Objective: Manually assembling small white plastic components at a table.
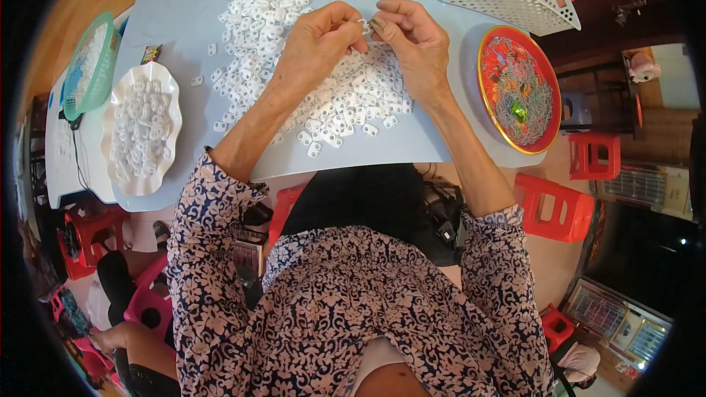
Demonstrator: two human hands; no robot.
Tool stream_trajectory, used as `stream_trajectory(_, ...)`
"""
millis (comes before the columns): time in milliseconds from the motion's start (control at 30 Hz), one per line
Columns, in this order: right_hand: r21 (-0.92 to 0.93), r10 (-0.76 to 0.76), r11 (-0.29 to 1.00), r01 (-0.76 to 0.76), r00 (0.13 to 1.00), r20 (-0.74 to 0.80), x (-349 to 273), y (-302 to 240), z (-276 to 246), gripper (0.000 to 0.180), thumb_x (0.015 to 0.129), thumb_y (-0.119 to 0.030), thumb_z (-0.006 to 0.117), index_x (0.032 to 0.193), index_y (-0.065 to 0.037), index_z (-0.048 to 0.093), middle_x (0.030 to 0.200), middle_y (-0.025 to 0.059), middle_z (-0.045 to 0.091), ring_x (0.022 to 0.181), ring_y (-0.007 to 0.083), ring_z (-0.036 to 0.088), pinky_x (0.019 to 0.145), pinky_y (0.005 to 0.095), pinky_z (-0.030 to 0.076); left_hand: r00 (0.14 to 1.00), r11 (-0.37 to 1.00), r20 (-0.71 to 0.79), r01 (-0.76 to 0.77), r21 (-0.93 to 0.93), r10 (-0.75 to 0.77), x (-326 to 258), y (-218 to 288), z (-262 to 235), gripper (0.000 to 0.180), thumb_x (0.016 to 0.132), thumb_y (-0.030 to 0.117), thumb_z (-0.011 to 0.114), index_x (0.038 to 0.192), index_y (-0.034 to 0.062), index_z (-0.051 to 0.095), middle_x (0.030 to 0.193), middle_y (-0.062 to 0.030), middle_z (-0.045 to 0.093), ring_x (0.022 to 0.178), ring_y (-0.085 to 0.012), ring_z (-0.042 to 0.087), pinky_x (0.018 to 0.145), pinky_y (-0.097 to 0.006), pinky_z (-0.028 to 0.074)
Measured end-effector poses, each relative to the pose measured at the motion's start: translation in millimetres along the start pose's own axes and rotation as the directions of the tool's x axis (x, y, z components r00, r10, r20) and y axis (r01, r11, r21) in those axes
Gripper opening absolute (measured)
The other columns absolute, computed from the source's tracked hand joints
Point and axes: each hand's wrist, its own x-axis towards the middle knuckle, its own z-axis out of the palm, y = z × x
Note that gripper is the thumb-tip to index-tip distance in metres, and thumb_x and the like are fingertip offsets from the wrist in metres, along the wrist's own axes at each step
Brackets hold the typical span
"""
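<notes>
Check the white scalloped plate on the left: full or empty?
Full. The plate is heaped with small white plastic pieces across nearly its whole surface; only the scalloped rim shows bare.

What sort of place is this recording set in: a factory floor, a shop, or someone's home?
Probably a home or small workshop doing hand assembly. A pile of small white plastic parts covers the table, both hands work one piece, and red plastic stools stand around.

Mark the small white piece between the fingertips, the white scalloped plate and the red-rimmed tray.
small white piece [362,24], head view, its visible edge between the fingertips.
white scalloped plate [170,87], head view, right rim.
red-rimmed tray [484,55], head view, left rim.
</notes>
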Motion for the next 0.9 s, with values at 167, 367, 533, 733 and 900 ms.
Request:
stream_trajectory(167, -0.024, -0.003, 1.0, 0.002, 1.0, -0.017, -0.5, 0.1, -0.1, 0.024, 0.084, -0.002, 0.062, 0.107, 0.001, 0.059, 0.091, 0.0082, 0.066, 0.077, 0.0116, 0.062, 0.071, 0.0234, 0.052, 1.0, 1.0, 0.016, 0.004, 0.011, -0.004, -0.6, 1.7, -1.6, 0.014, 0.088, 0.012, 0.053, 0.092, 0.0, 0.06, 0.072, -0.0041, 0.061, 0.069, -0.0093, 0.055, 0.067, -0.024, 0.043)
stream_trajectory(367, -0.006, -0.02, 1.0, 0.02, 1.0, -0.013, -0.9, 2.0, 1.8, 0.024, 0.085, -0.002, 0.062, 0.108, 0.001, 0.059, 0.093, 0.0086, 0.065, 0.078, 0.0118, 0.062, 0.072, 0.0237, 0.052, 1.0, 1.0, 0.017, 0.001, 0.004, -0.001, -0.9, 3.8, -1.0, 0.014, 0.087, 0.012, 0.053, 0.091, 0.0003, 0.06, 0.072, -0.0043, 0.062, 0.07, -0.0097, 0.055, 0.067, -0.024, 0.043)
stream_trajectory(533, -0.011, -0.029, 1.0, 0.028, 0.998, -0.055, -0.5, 0.4, 2.9, 0.023, 0.085, -0.003, 0.061, 0.108, 0.001, 0.059, 0.093, 0.0085, 0.065, 0.079, 0.0117, 0.062, 0.072, 0.0237, 0.052, 0.999, 1.0, -0.02, -0.024, -0.002, 0.024, -0.4, 2.0, 0.9, 0.015, 0.087, 0.013, 0.053, 0.087, 0.0009, 0.062, 0.069, -0.0041, 0.063, 0.067, -0.0073, 0.057, 0.064, -0.021, 0.043)
stream_trajectory(733, -0.025, -0.03, 0.999, 0.029, 0.999, -0.038, -0.9, 0.2, 3.6, 0.022, 0.086, -0.003, 0.061, 0.108, 0.0, 0.059, 0.092, 0.0085, 0.065, 0.079, 0.0115, 0.062, 0.072, 0.0238, 0.052, 0.999, 0.999, 0.001, -0.044, -0.005, 0.044, 0.7, 1.4, -0.9, 0.014, 0.087, 0.013, 0.054, 0.087, 0.0014, 0.062, 0.07, -0.0038, 0.063, 0.068, -0.0074, 0.057, 0.064, -0.022, 0.043)
stream_trajectory(900, 0.003, -0.061, 0.998, 0.061, 0.997, -0.055, -1.6, 1.2, 4.8, 0.022, 0.086, -0.005, 0.062, 0.107, 0.0, 0.059, 0.091, 0.0084, 0.066, 0.079, 0.0116, 0.062, 0.072, 0.0236, 0.052, 0.998, 0.998, 0.006, -0.057, 0.003, 0.057, 0.7, -0.8, 0.1, 0.014, 0.087, 0.013, 0.054, 0.086, 0.0015, 0.061, 0.07, -0.0036, 0.063, 0.068, -0.0074, 0.057, 0.063, -0.021, 0.044)
